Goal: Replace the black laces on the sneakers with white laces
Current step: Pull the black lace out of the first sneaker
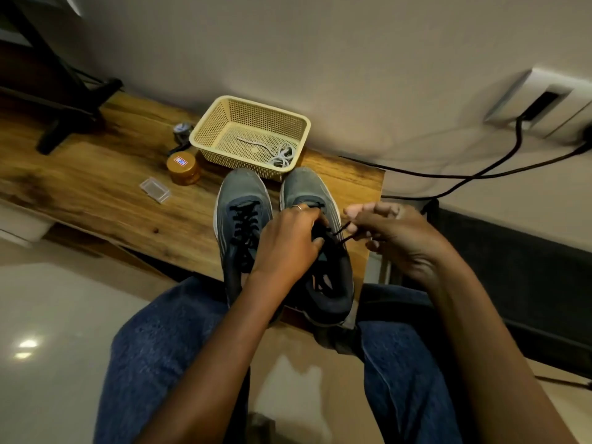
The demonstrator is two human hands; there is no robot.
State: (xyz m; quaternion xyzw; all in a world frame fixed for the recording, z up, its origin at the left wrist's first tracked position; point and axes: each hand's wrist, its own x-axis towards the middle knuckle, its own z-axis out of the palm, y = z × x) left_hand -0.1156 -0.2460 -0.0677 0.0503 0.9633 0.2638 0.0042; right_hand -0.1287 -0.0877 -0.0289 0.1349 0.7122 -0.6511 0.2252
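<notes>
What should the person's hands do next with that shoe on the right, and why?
Probably keep drawing the black lace out sideways with the right hand, which pinches it, while the left hand steadies the right sneaker. The left sneaker is fully laced in black, and the white laces lie in the basket.

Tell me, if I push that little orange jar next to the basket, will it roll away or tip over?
Probably neither. The orange jar stands upright on the wooden table, and it looks squat and wide, so a push would likely just slide it. Only if it were knocked onto its side might its round body roll. It looks small, so it is probably light and would move easily toward the basket.
</notes>
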